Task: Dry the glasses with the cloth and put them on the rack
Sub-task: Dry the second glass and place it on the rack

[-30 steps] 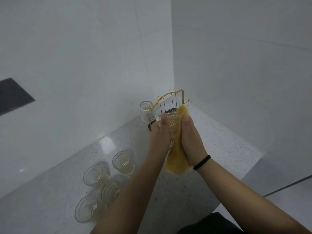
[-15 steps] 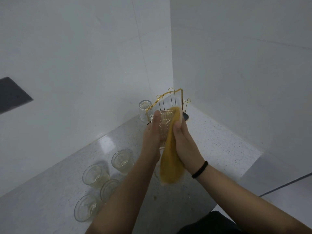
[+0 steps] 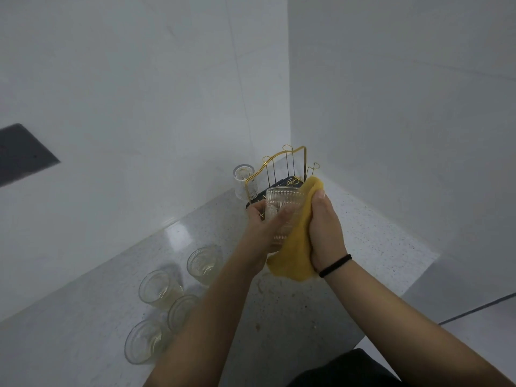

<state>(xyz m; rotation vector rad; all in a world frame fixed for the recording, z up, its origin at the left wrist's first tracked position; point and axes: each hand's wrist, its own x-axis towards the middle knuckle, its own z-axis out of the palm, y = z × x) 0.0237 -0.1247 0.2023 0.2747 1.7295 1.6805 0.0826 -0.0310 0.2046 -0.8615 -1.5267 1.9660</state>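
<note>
Glass (image 3: 283,208) between left-hand fingers (image 3: 287,212) and cloth (image 3: 296,247)

We see the left hand (image 3: 261,223) gripping a ribbed glass (image 3: 282,212), held up in front of the gold wire rack (image 3: 279,170). The right hand (image 3: 324,227) presses a yellow cloth (image 3: 293,255) against the glass's side. One glass (image 3: 245,181) stands upside down at the rack's left. Four more glasses (image 3: 178,300) sit clustered on the speckled counter (image 3: 363,247), well apart from the rack. A black band (image 3: 335,265) circles the right wrist.
</note>
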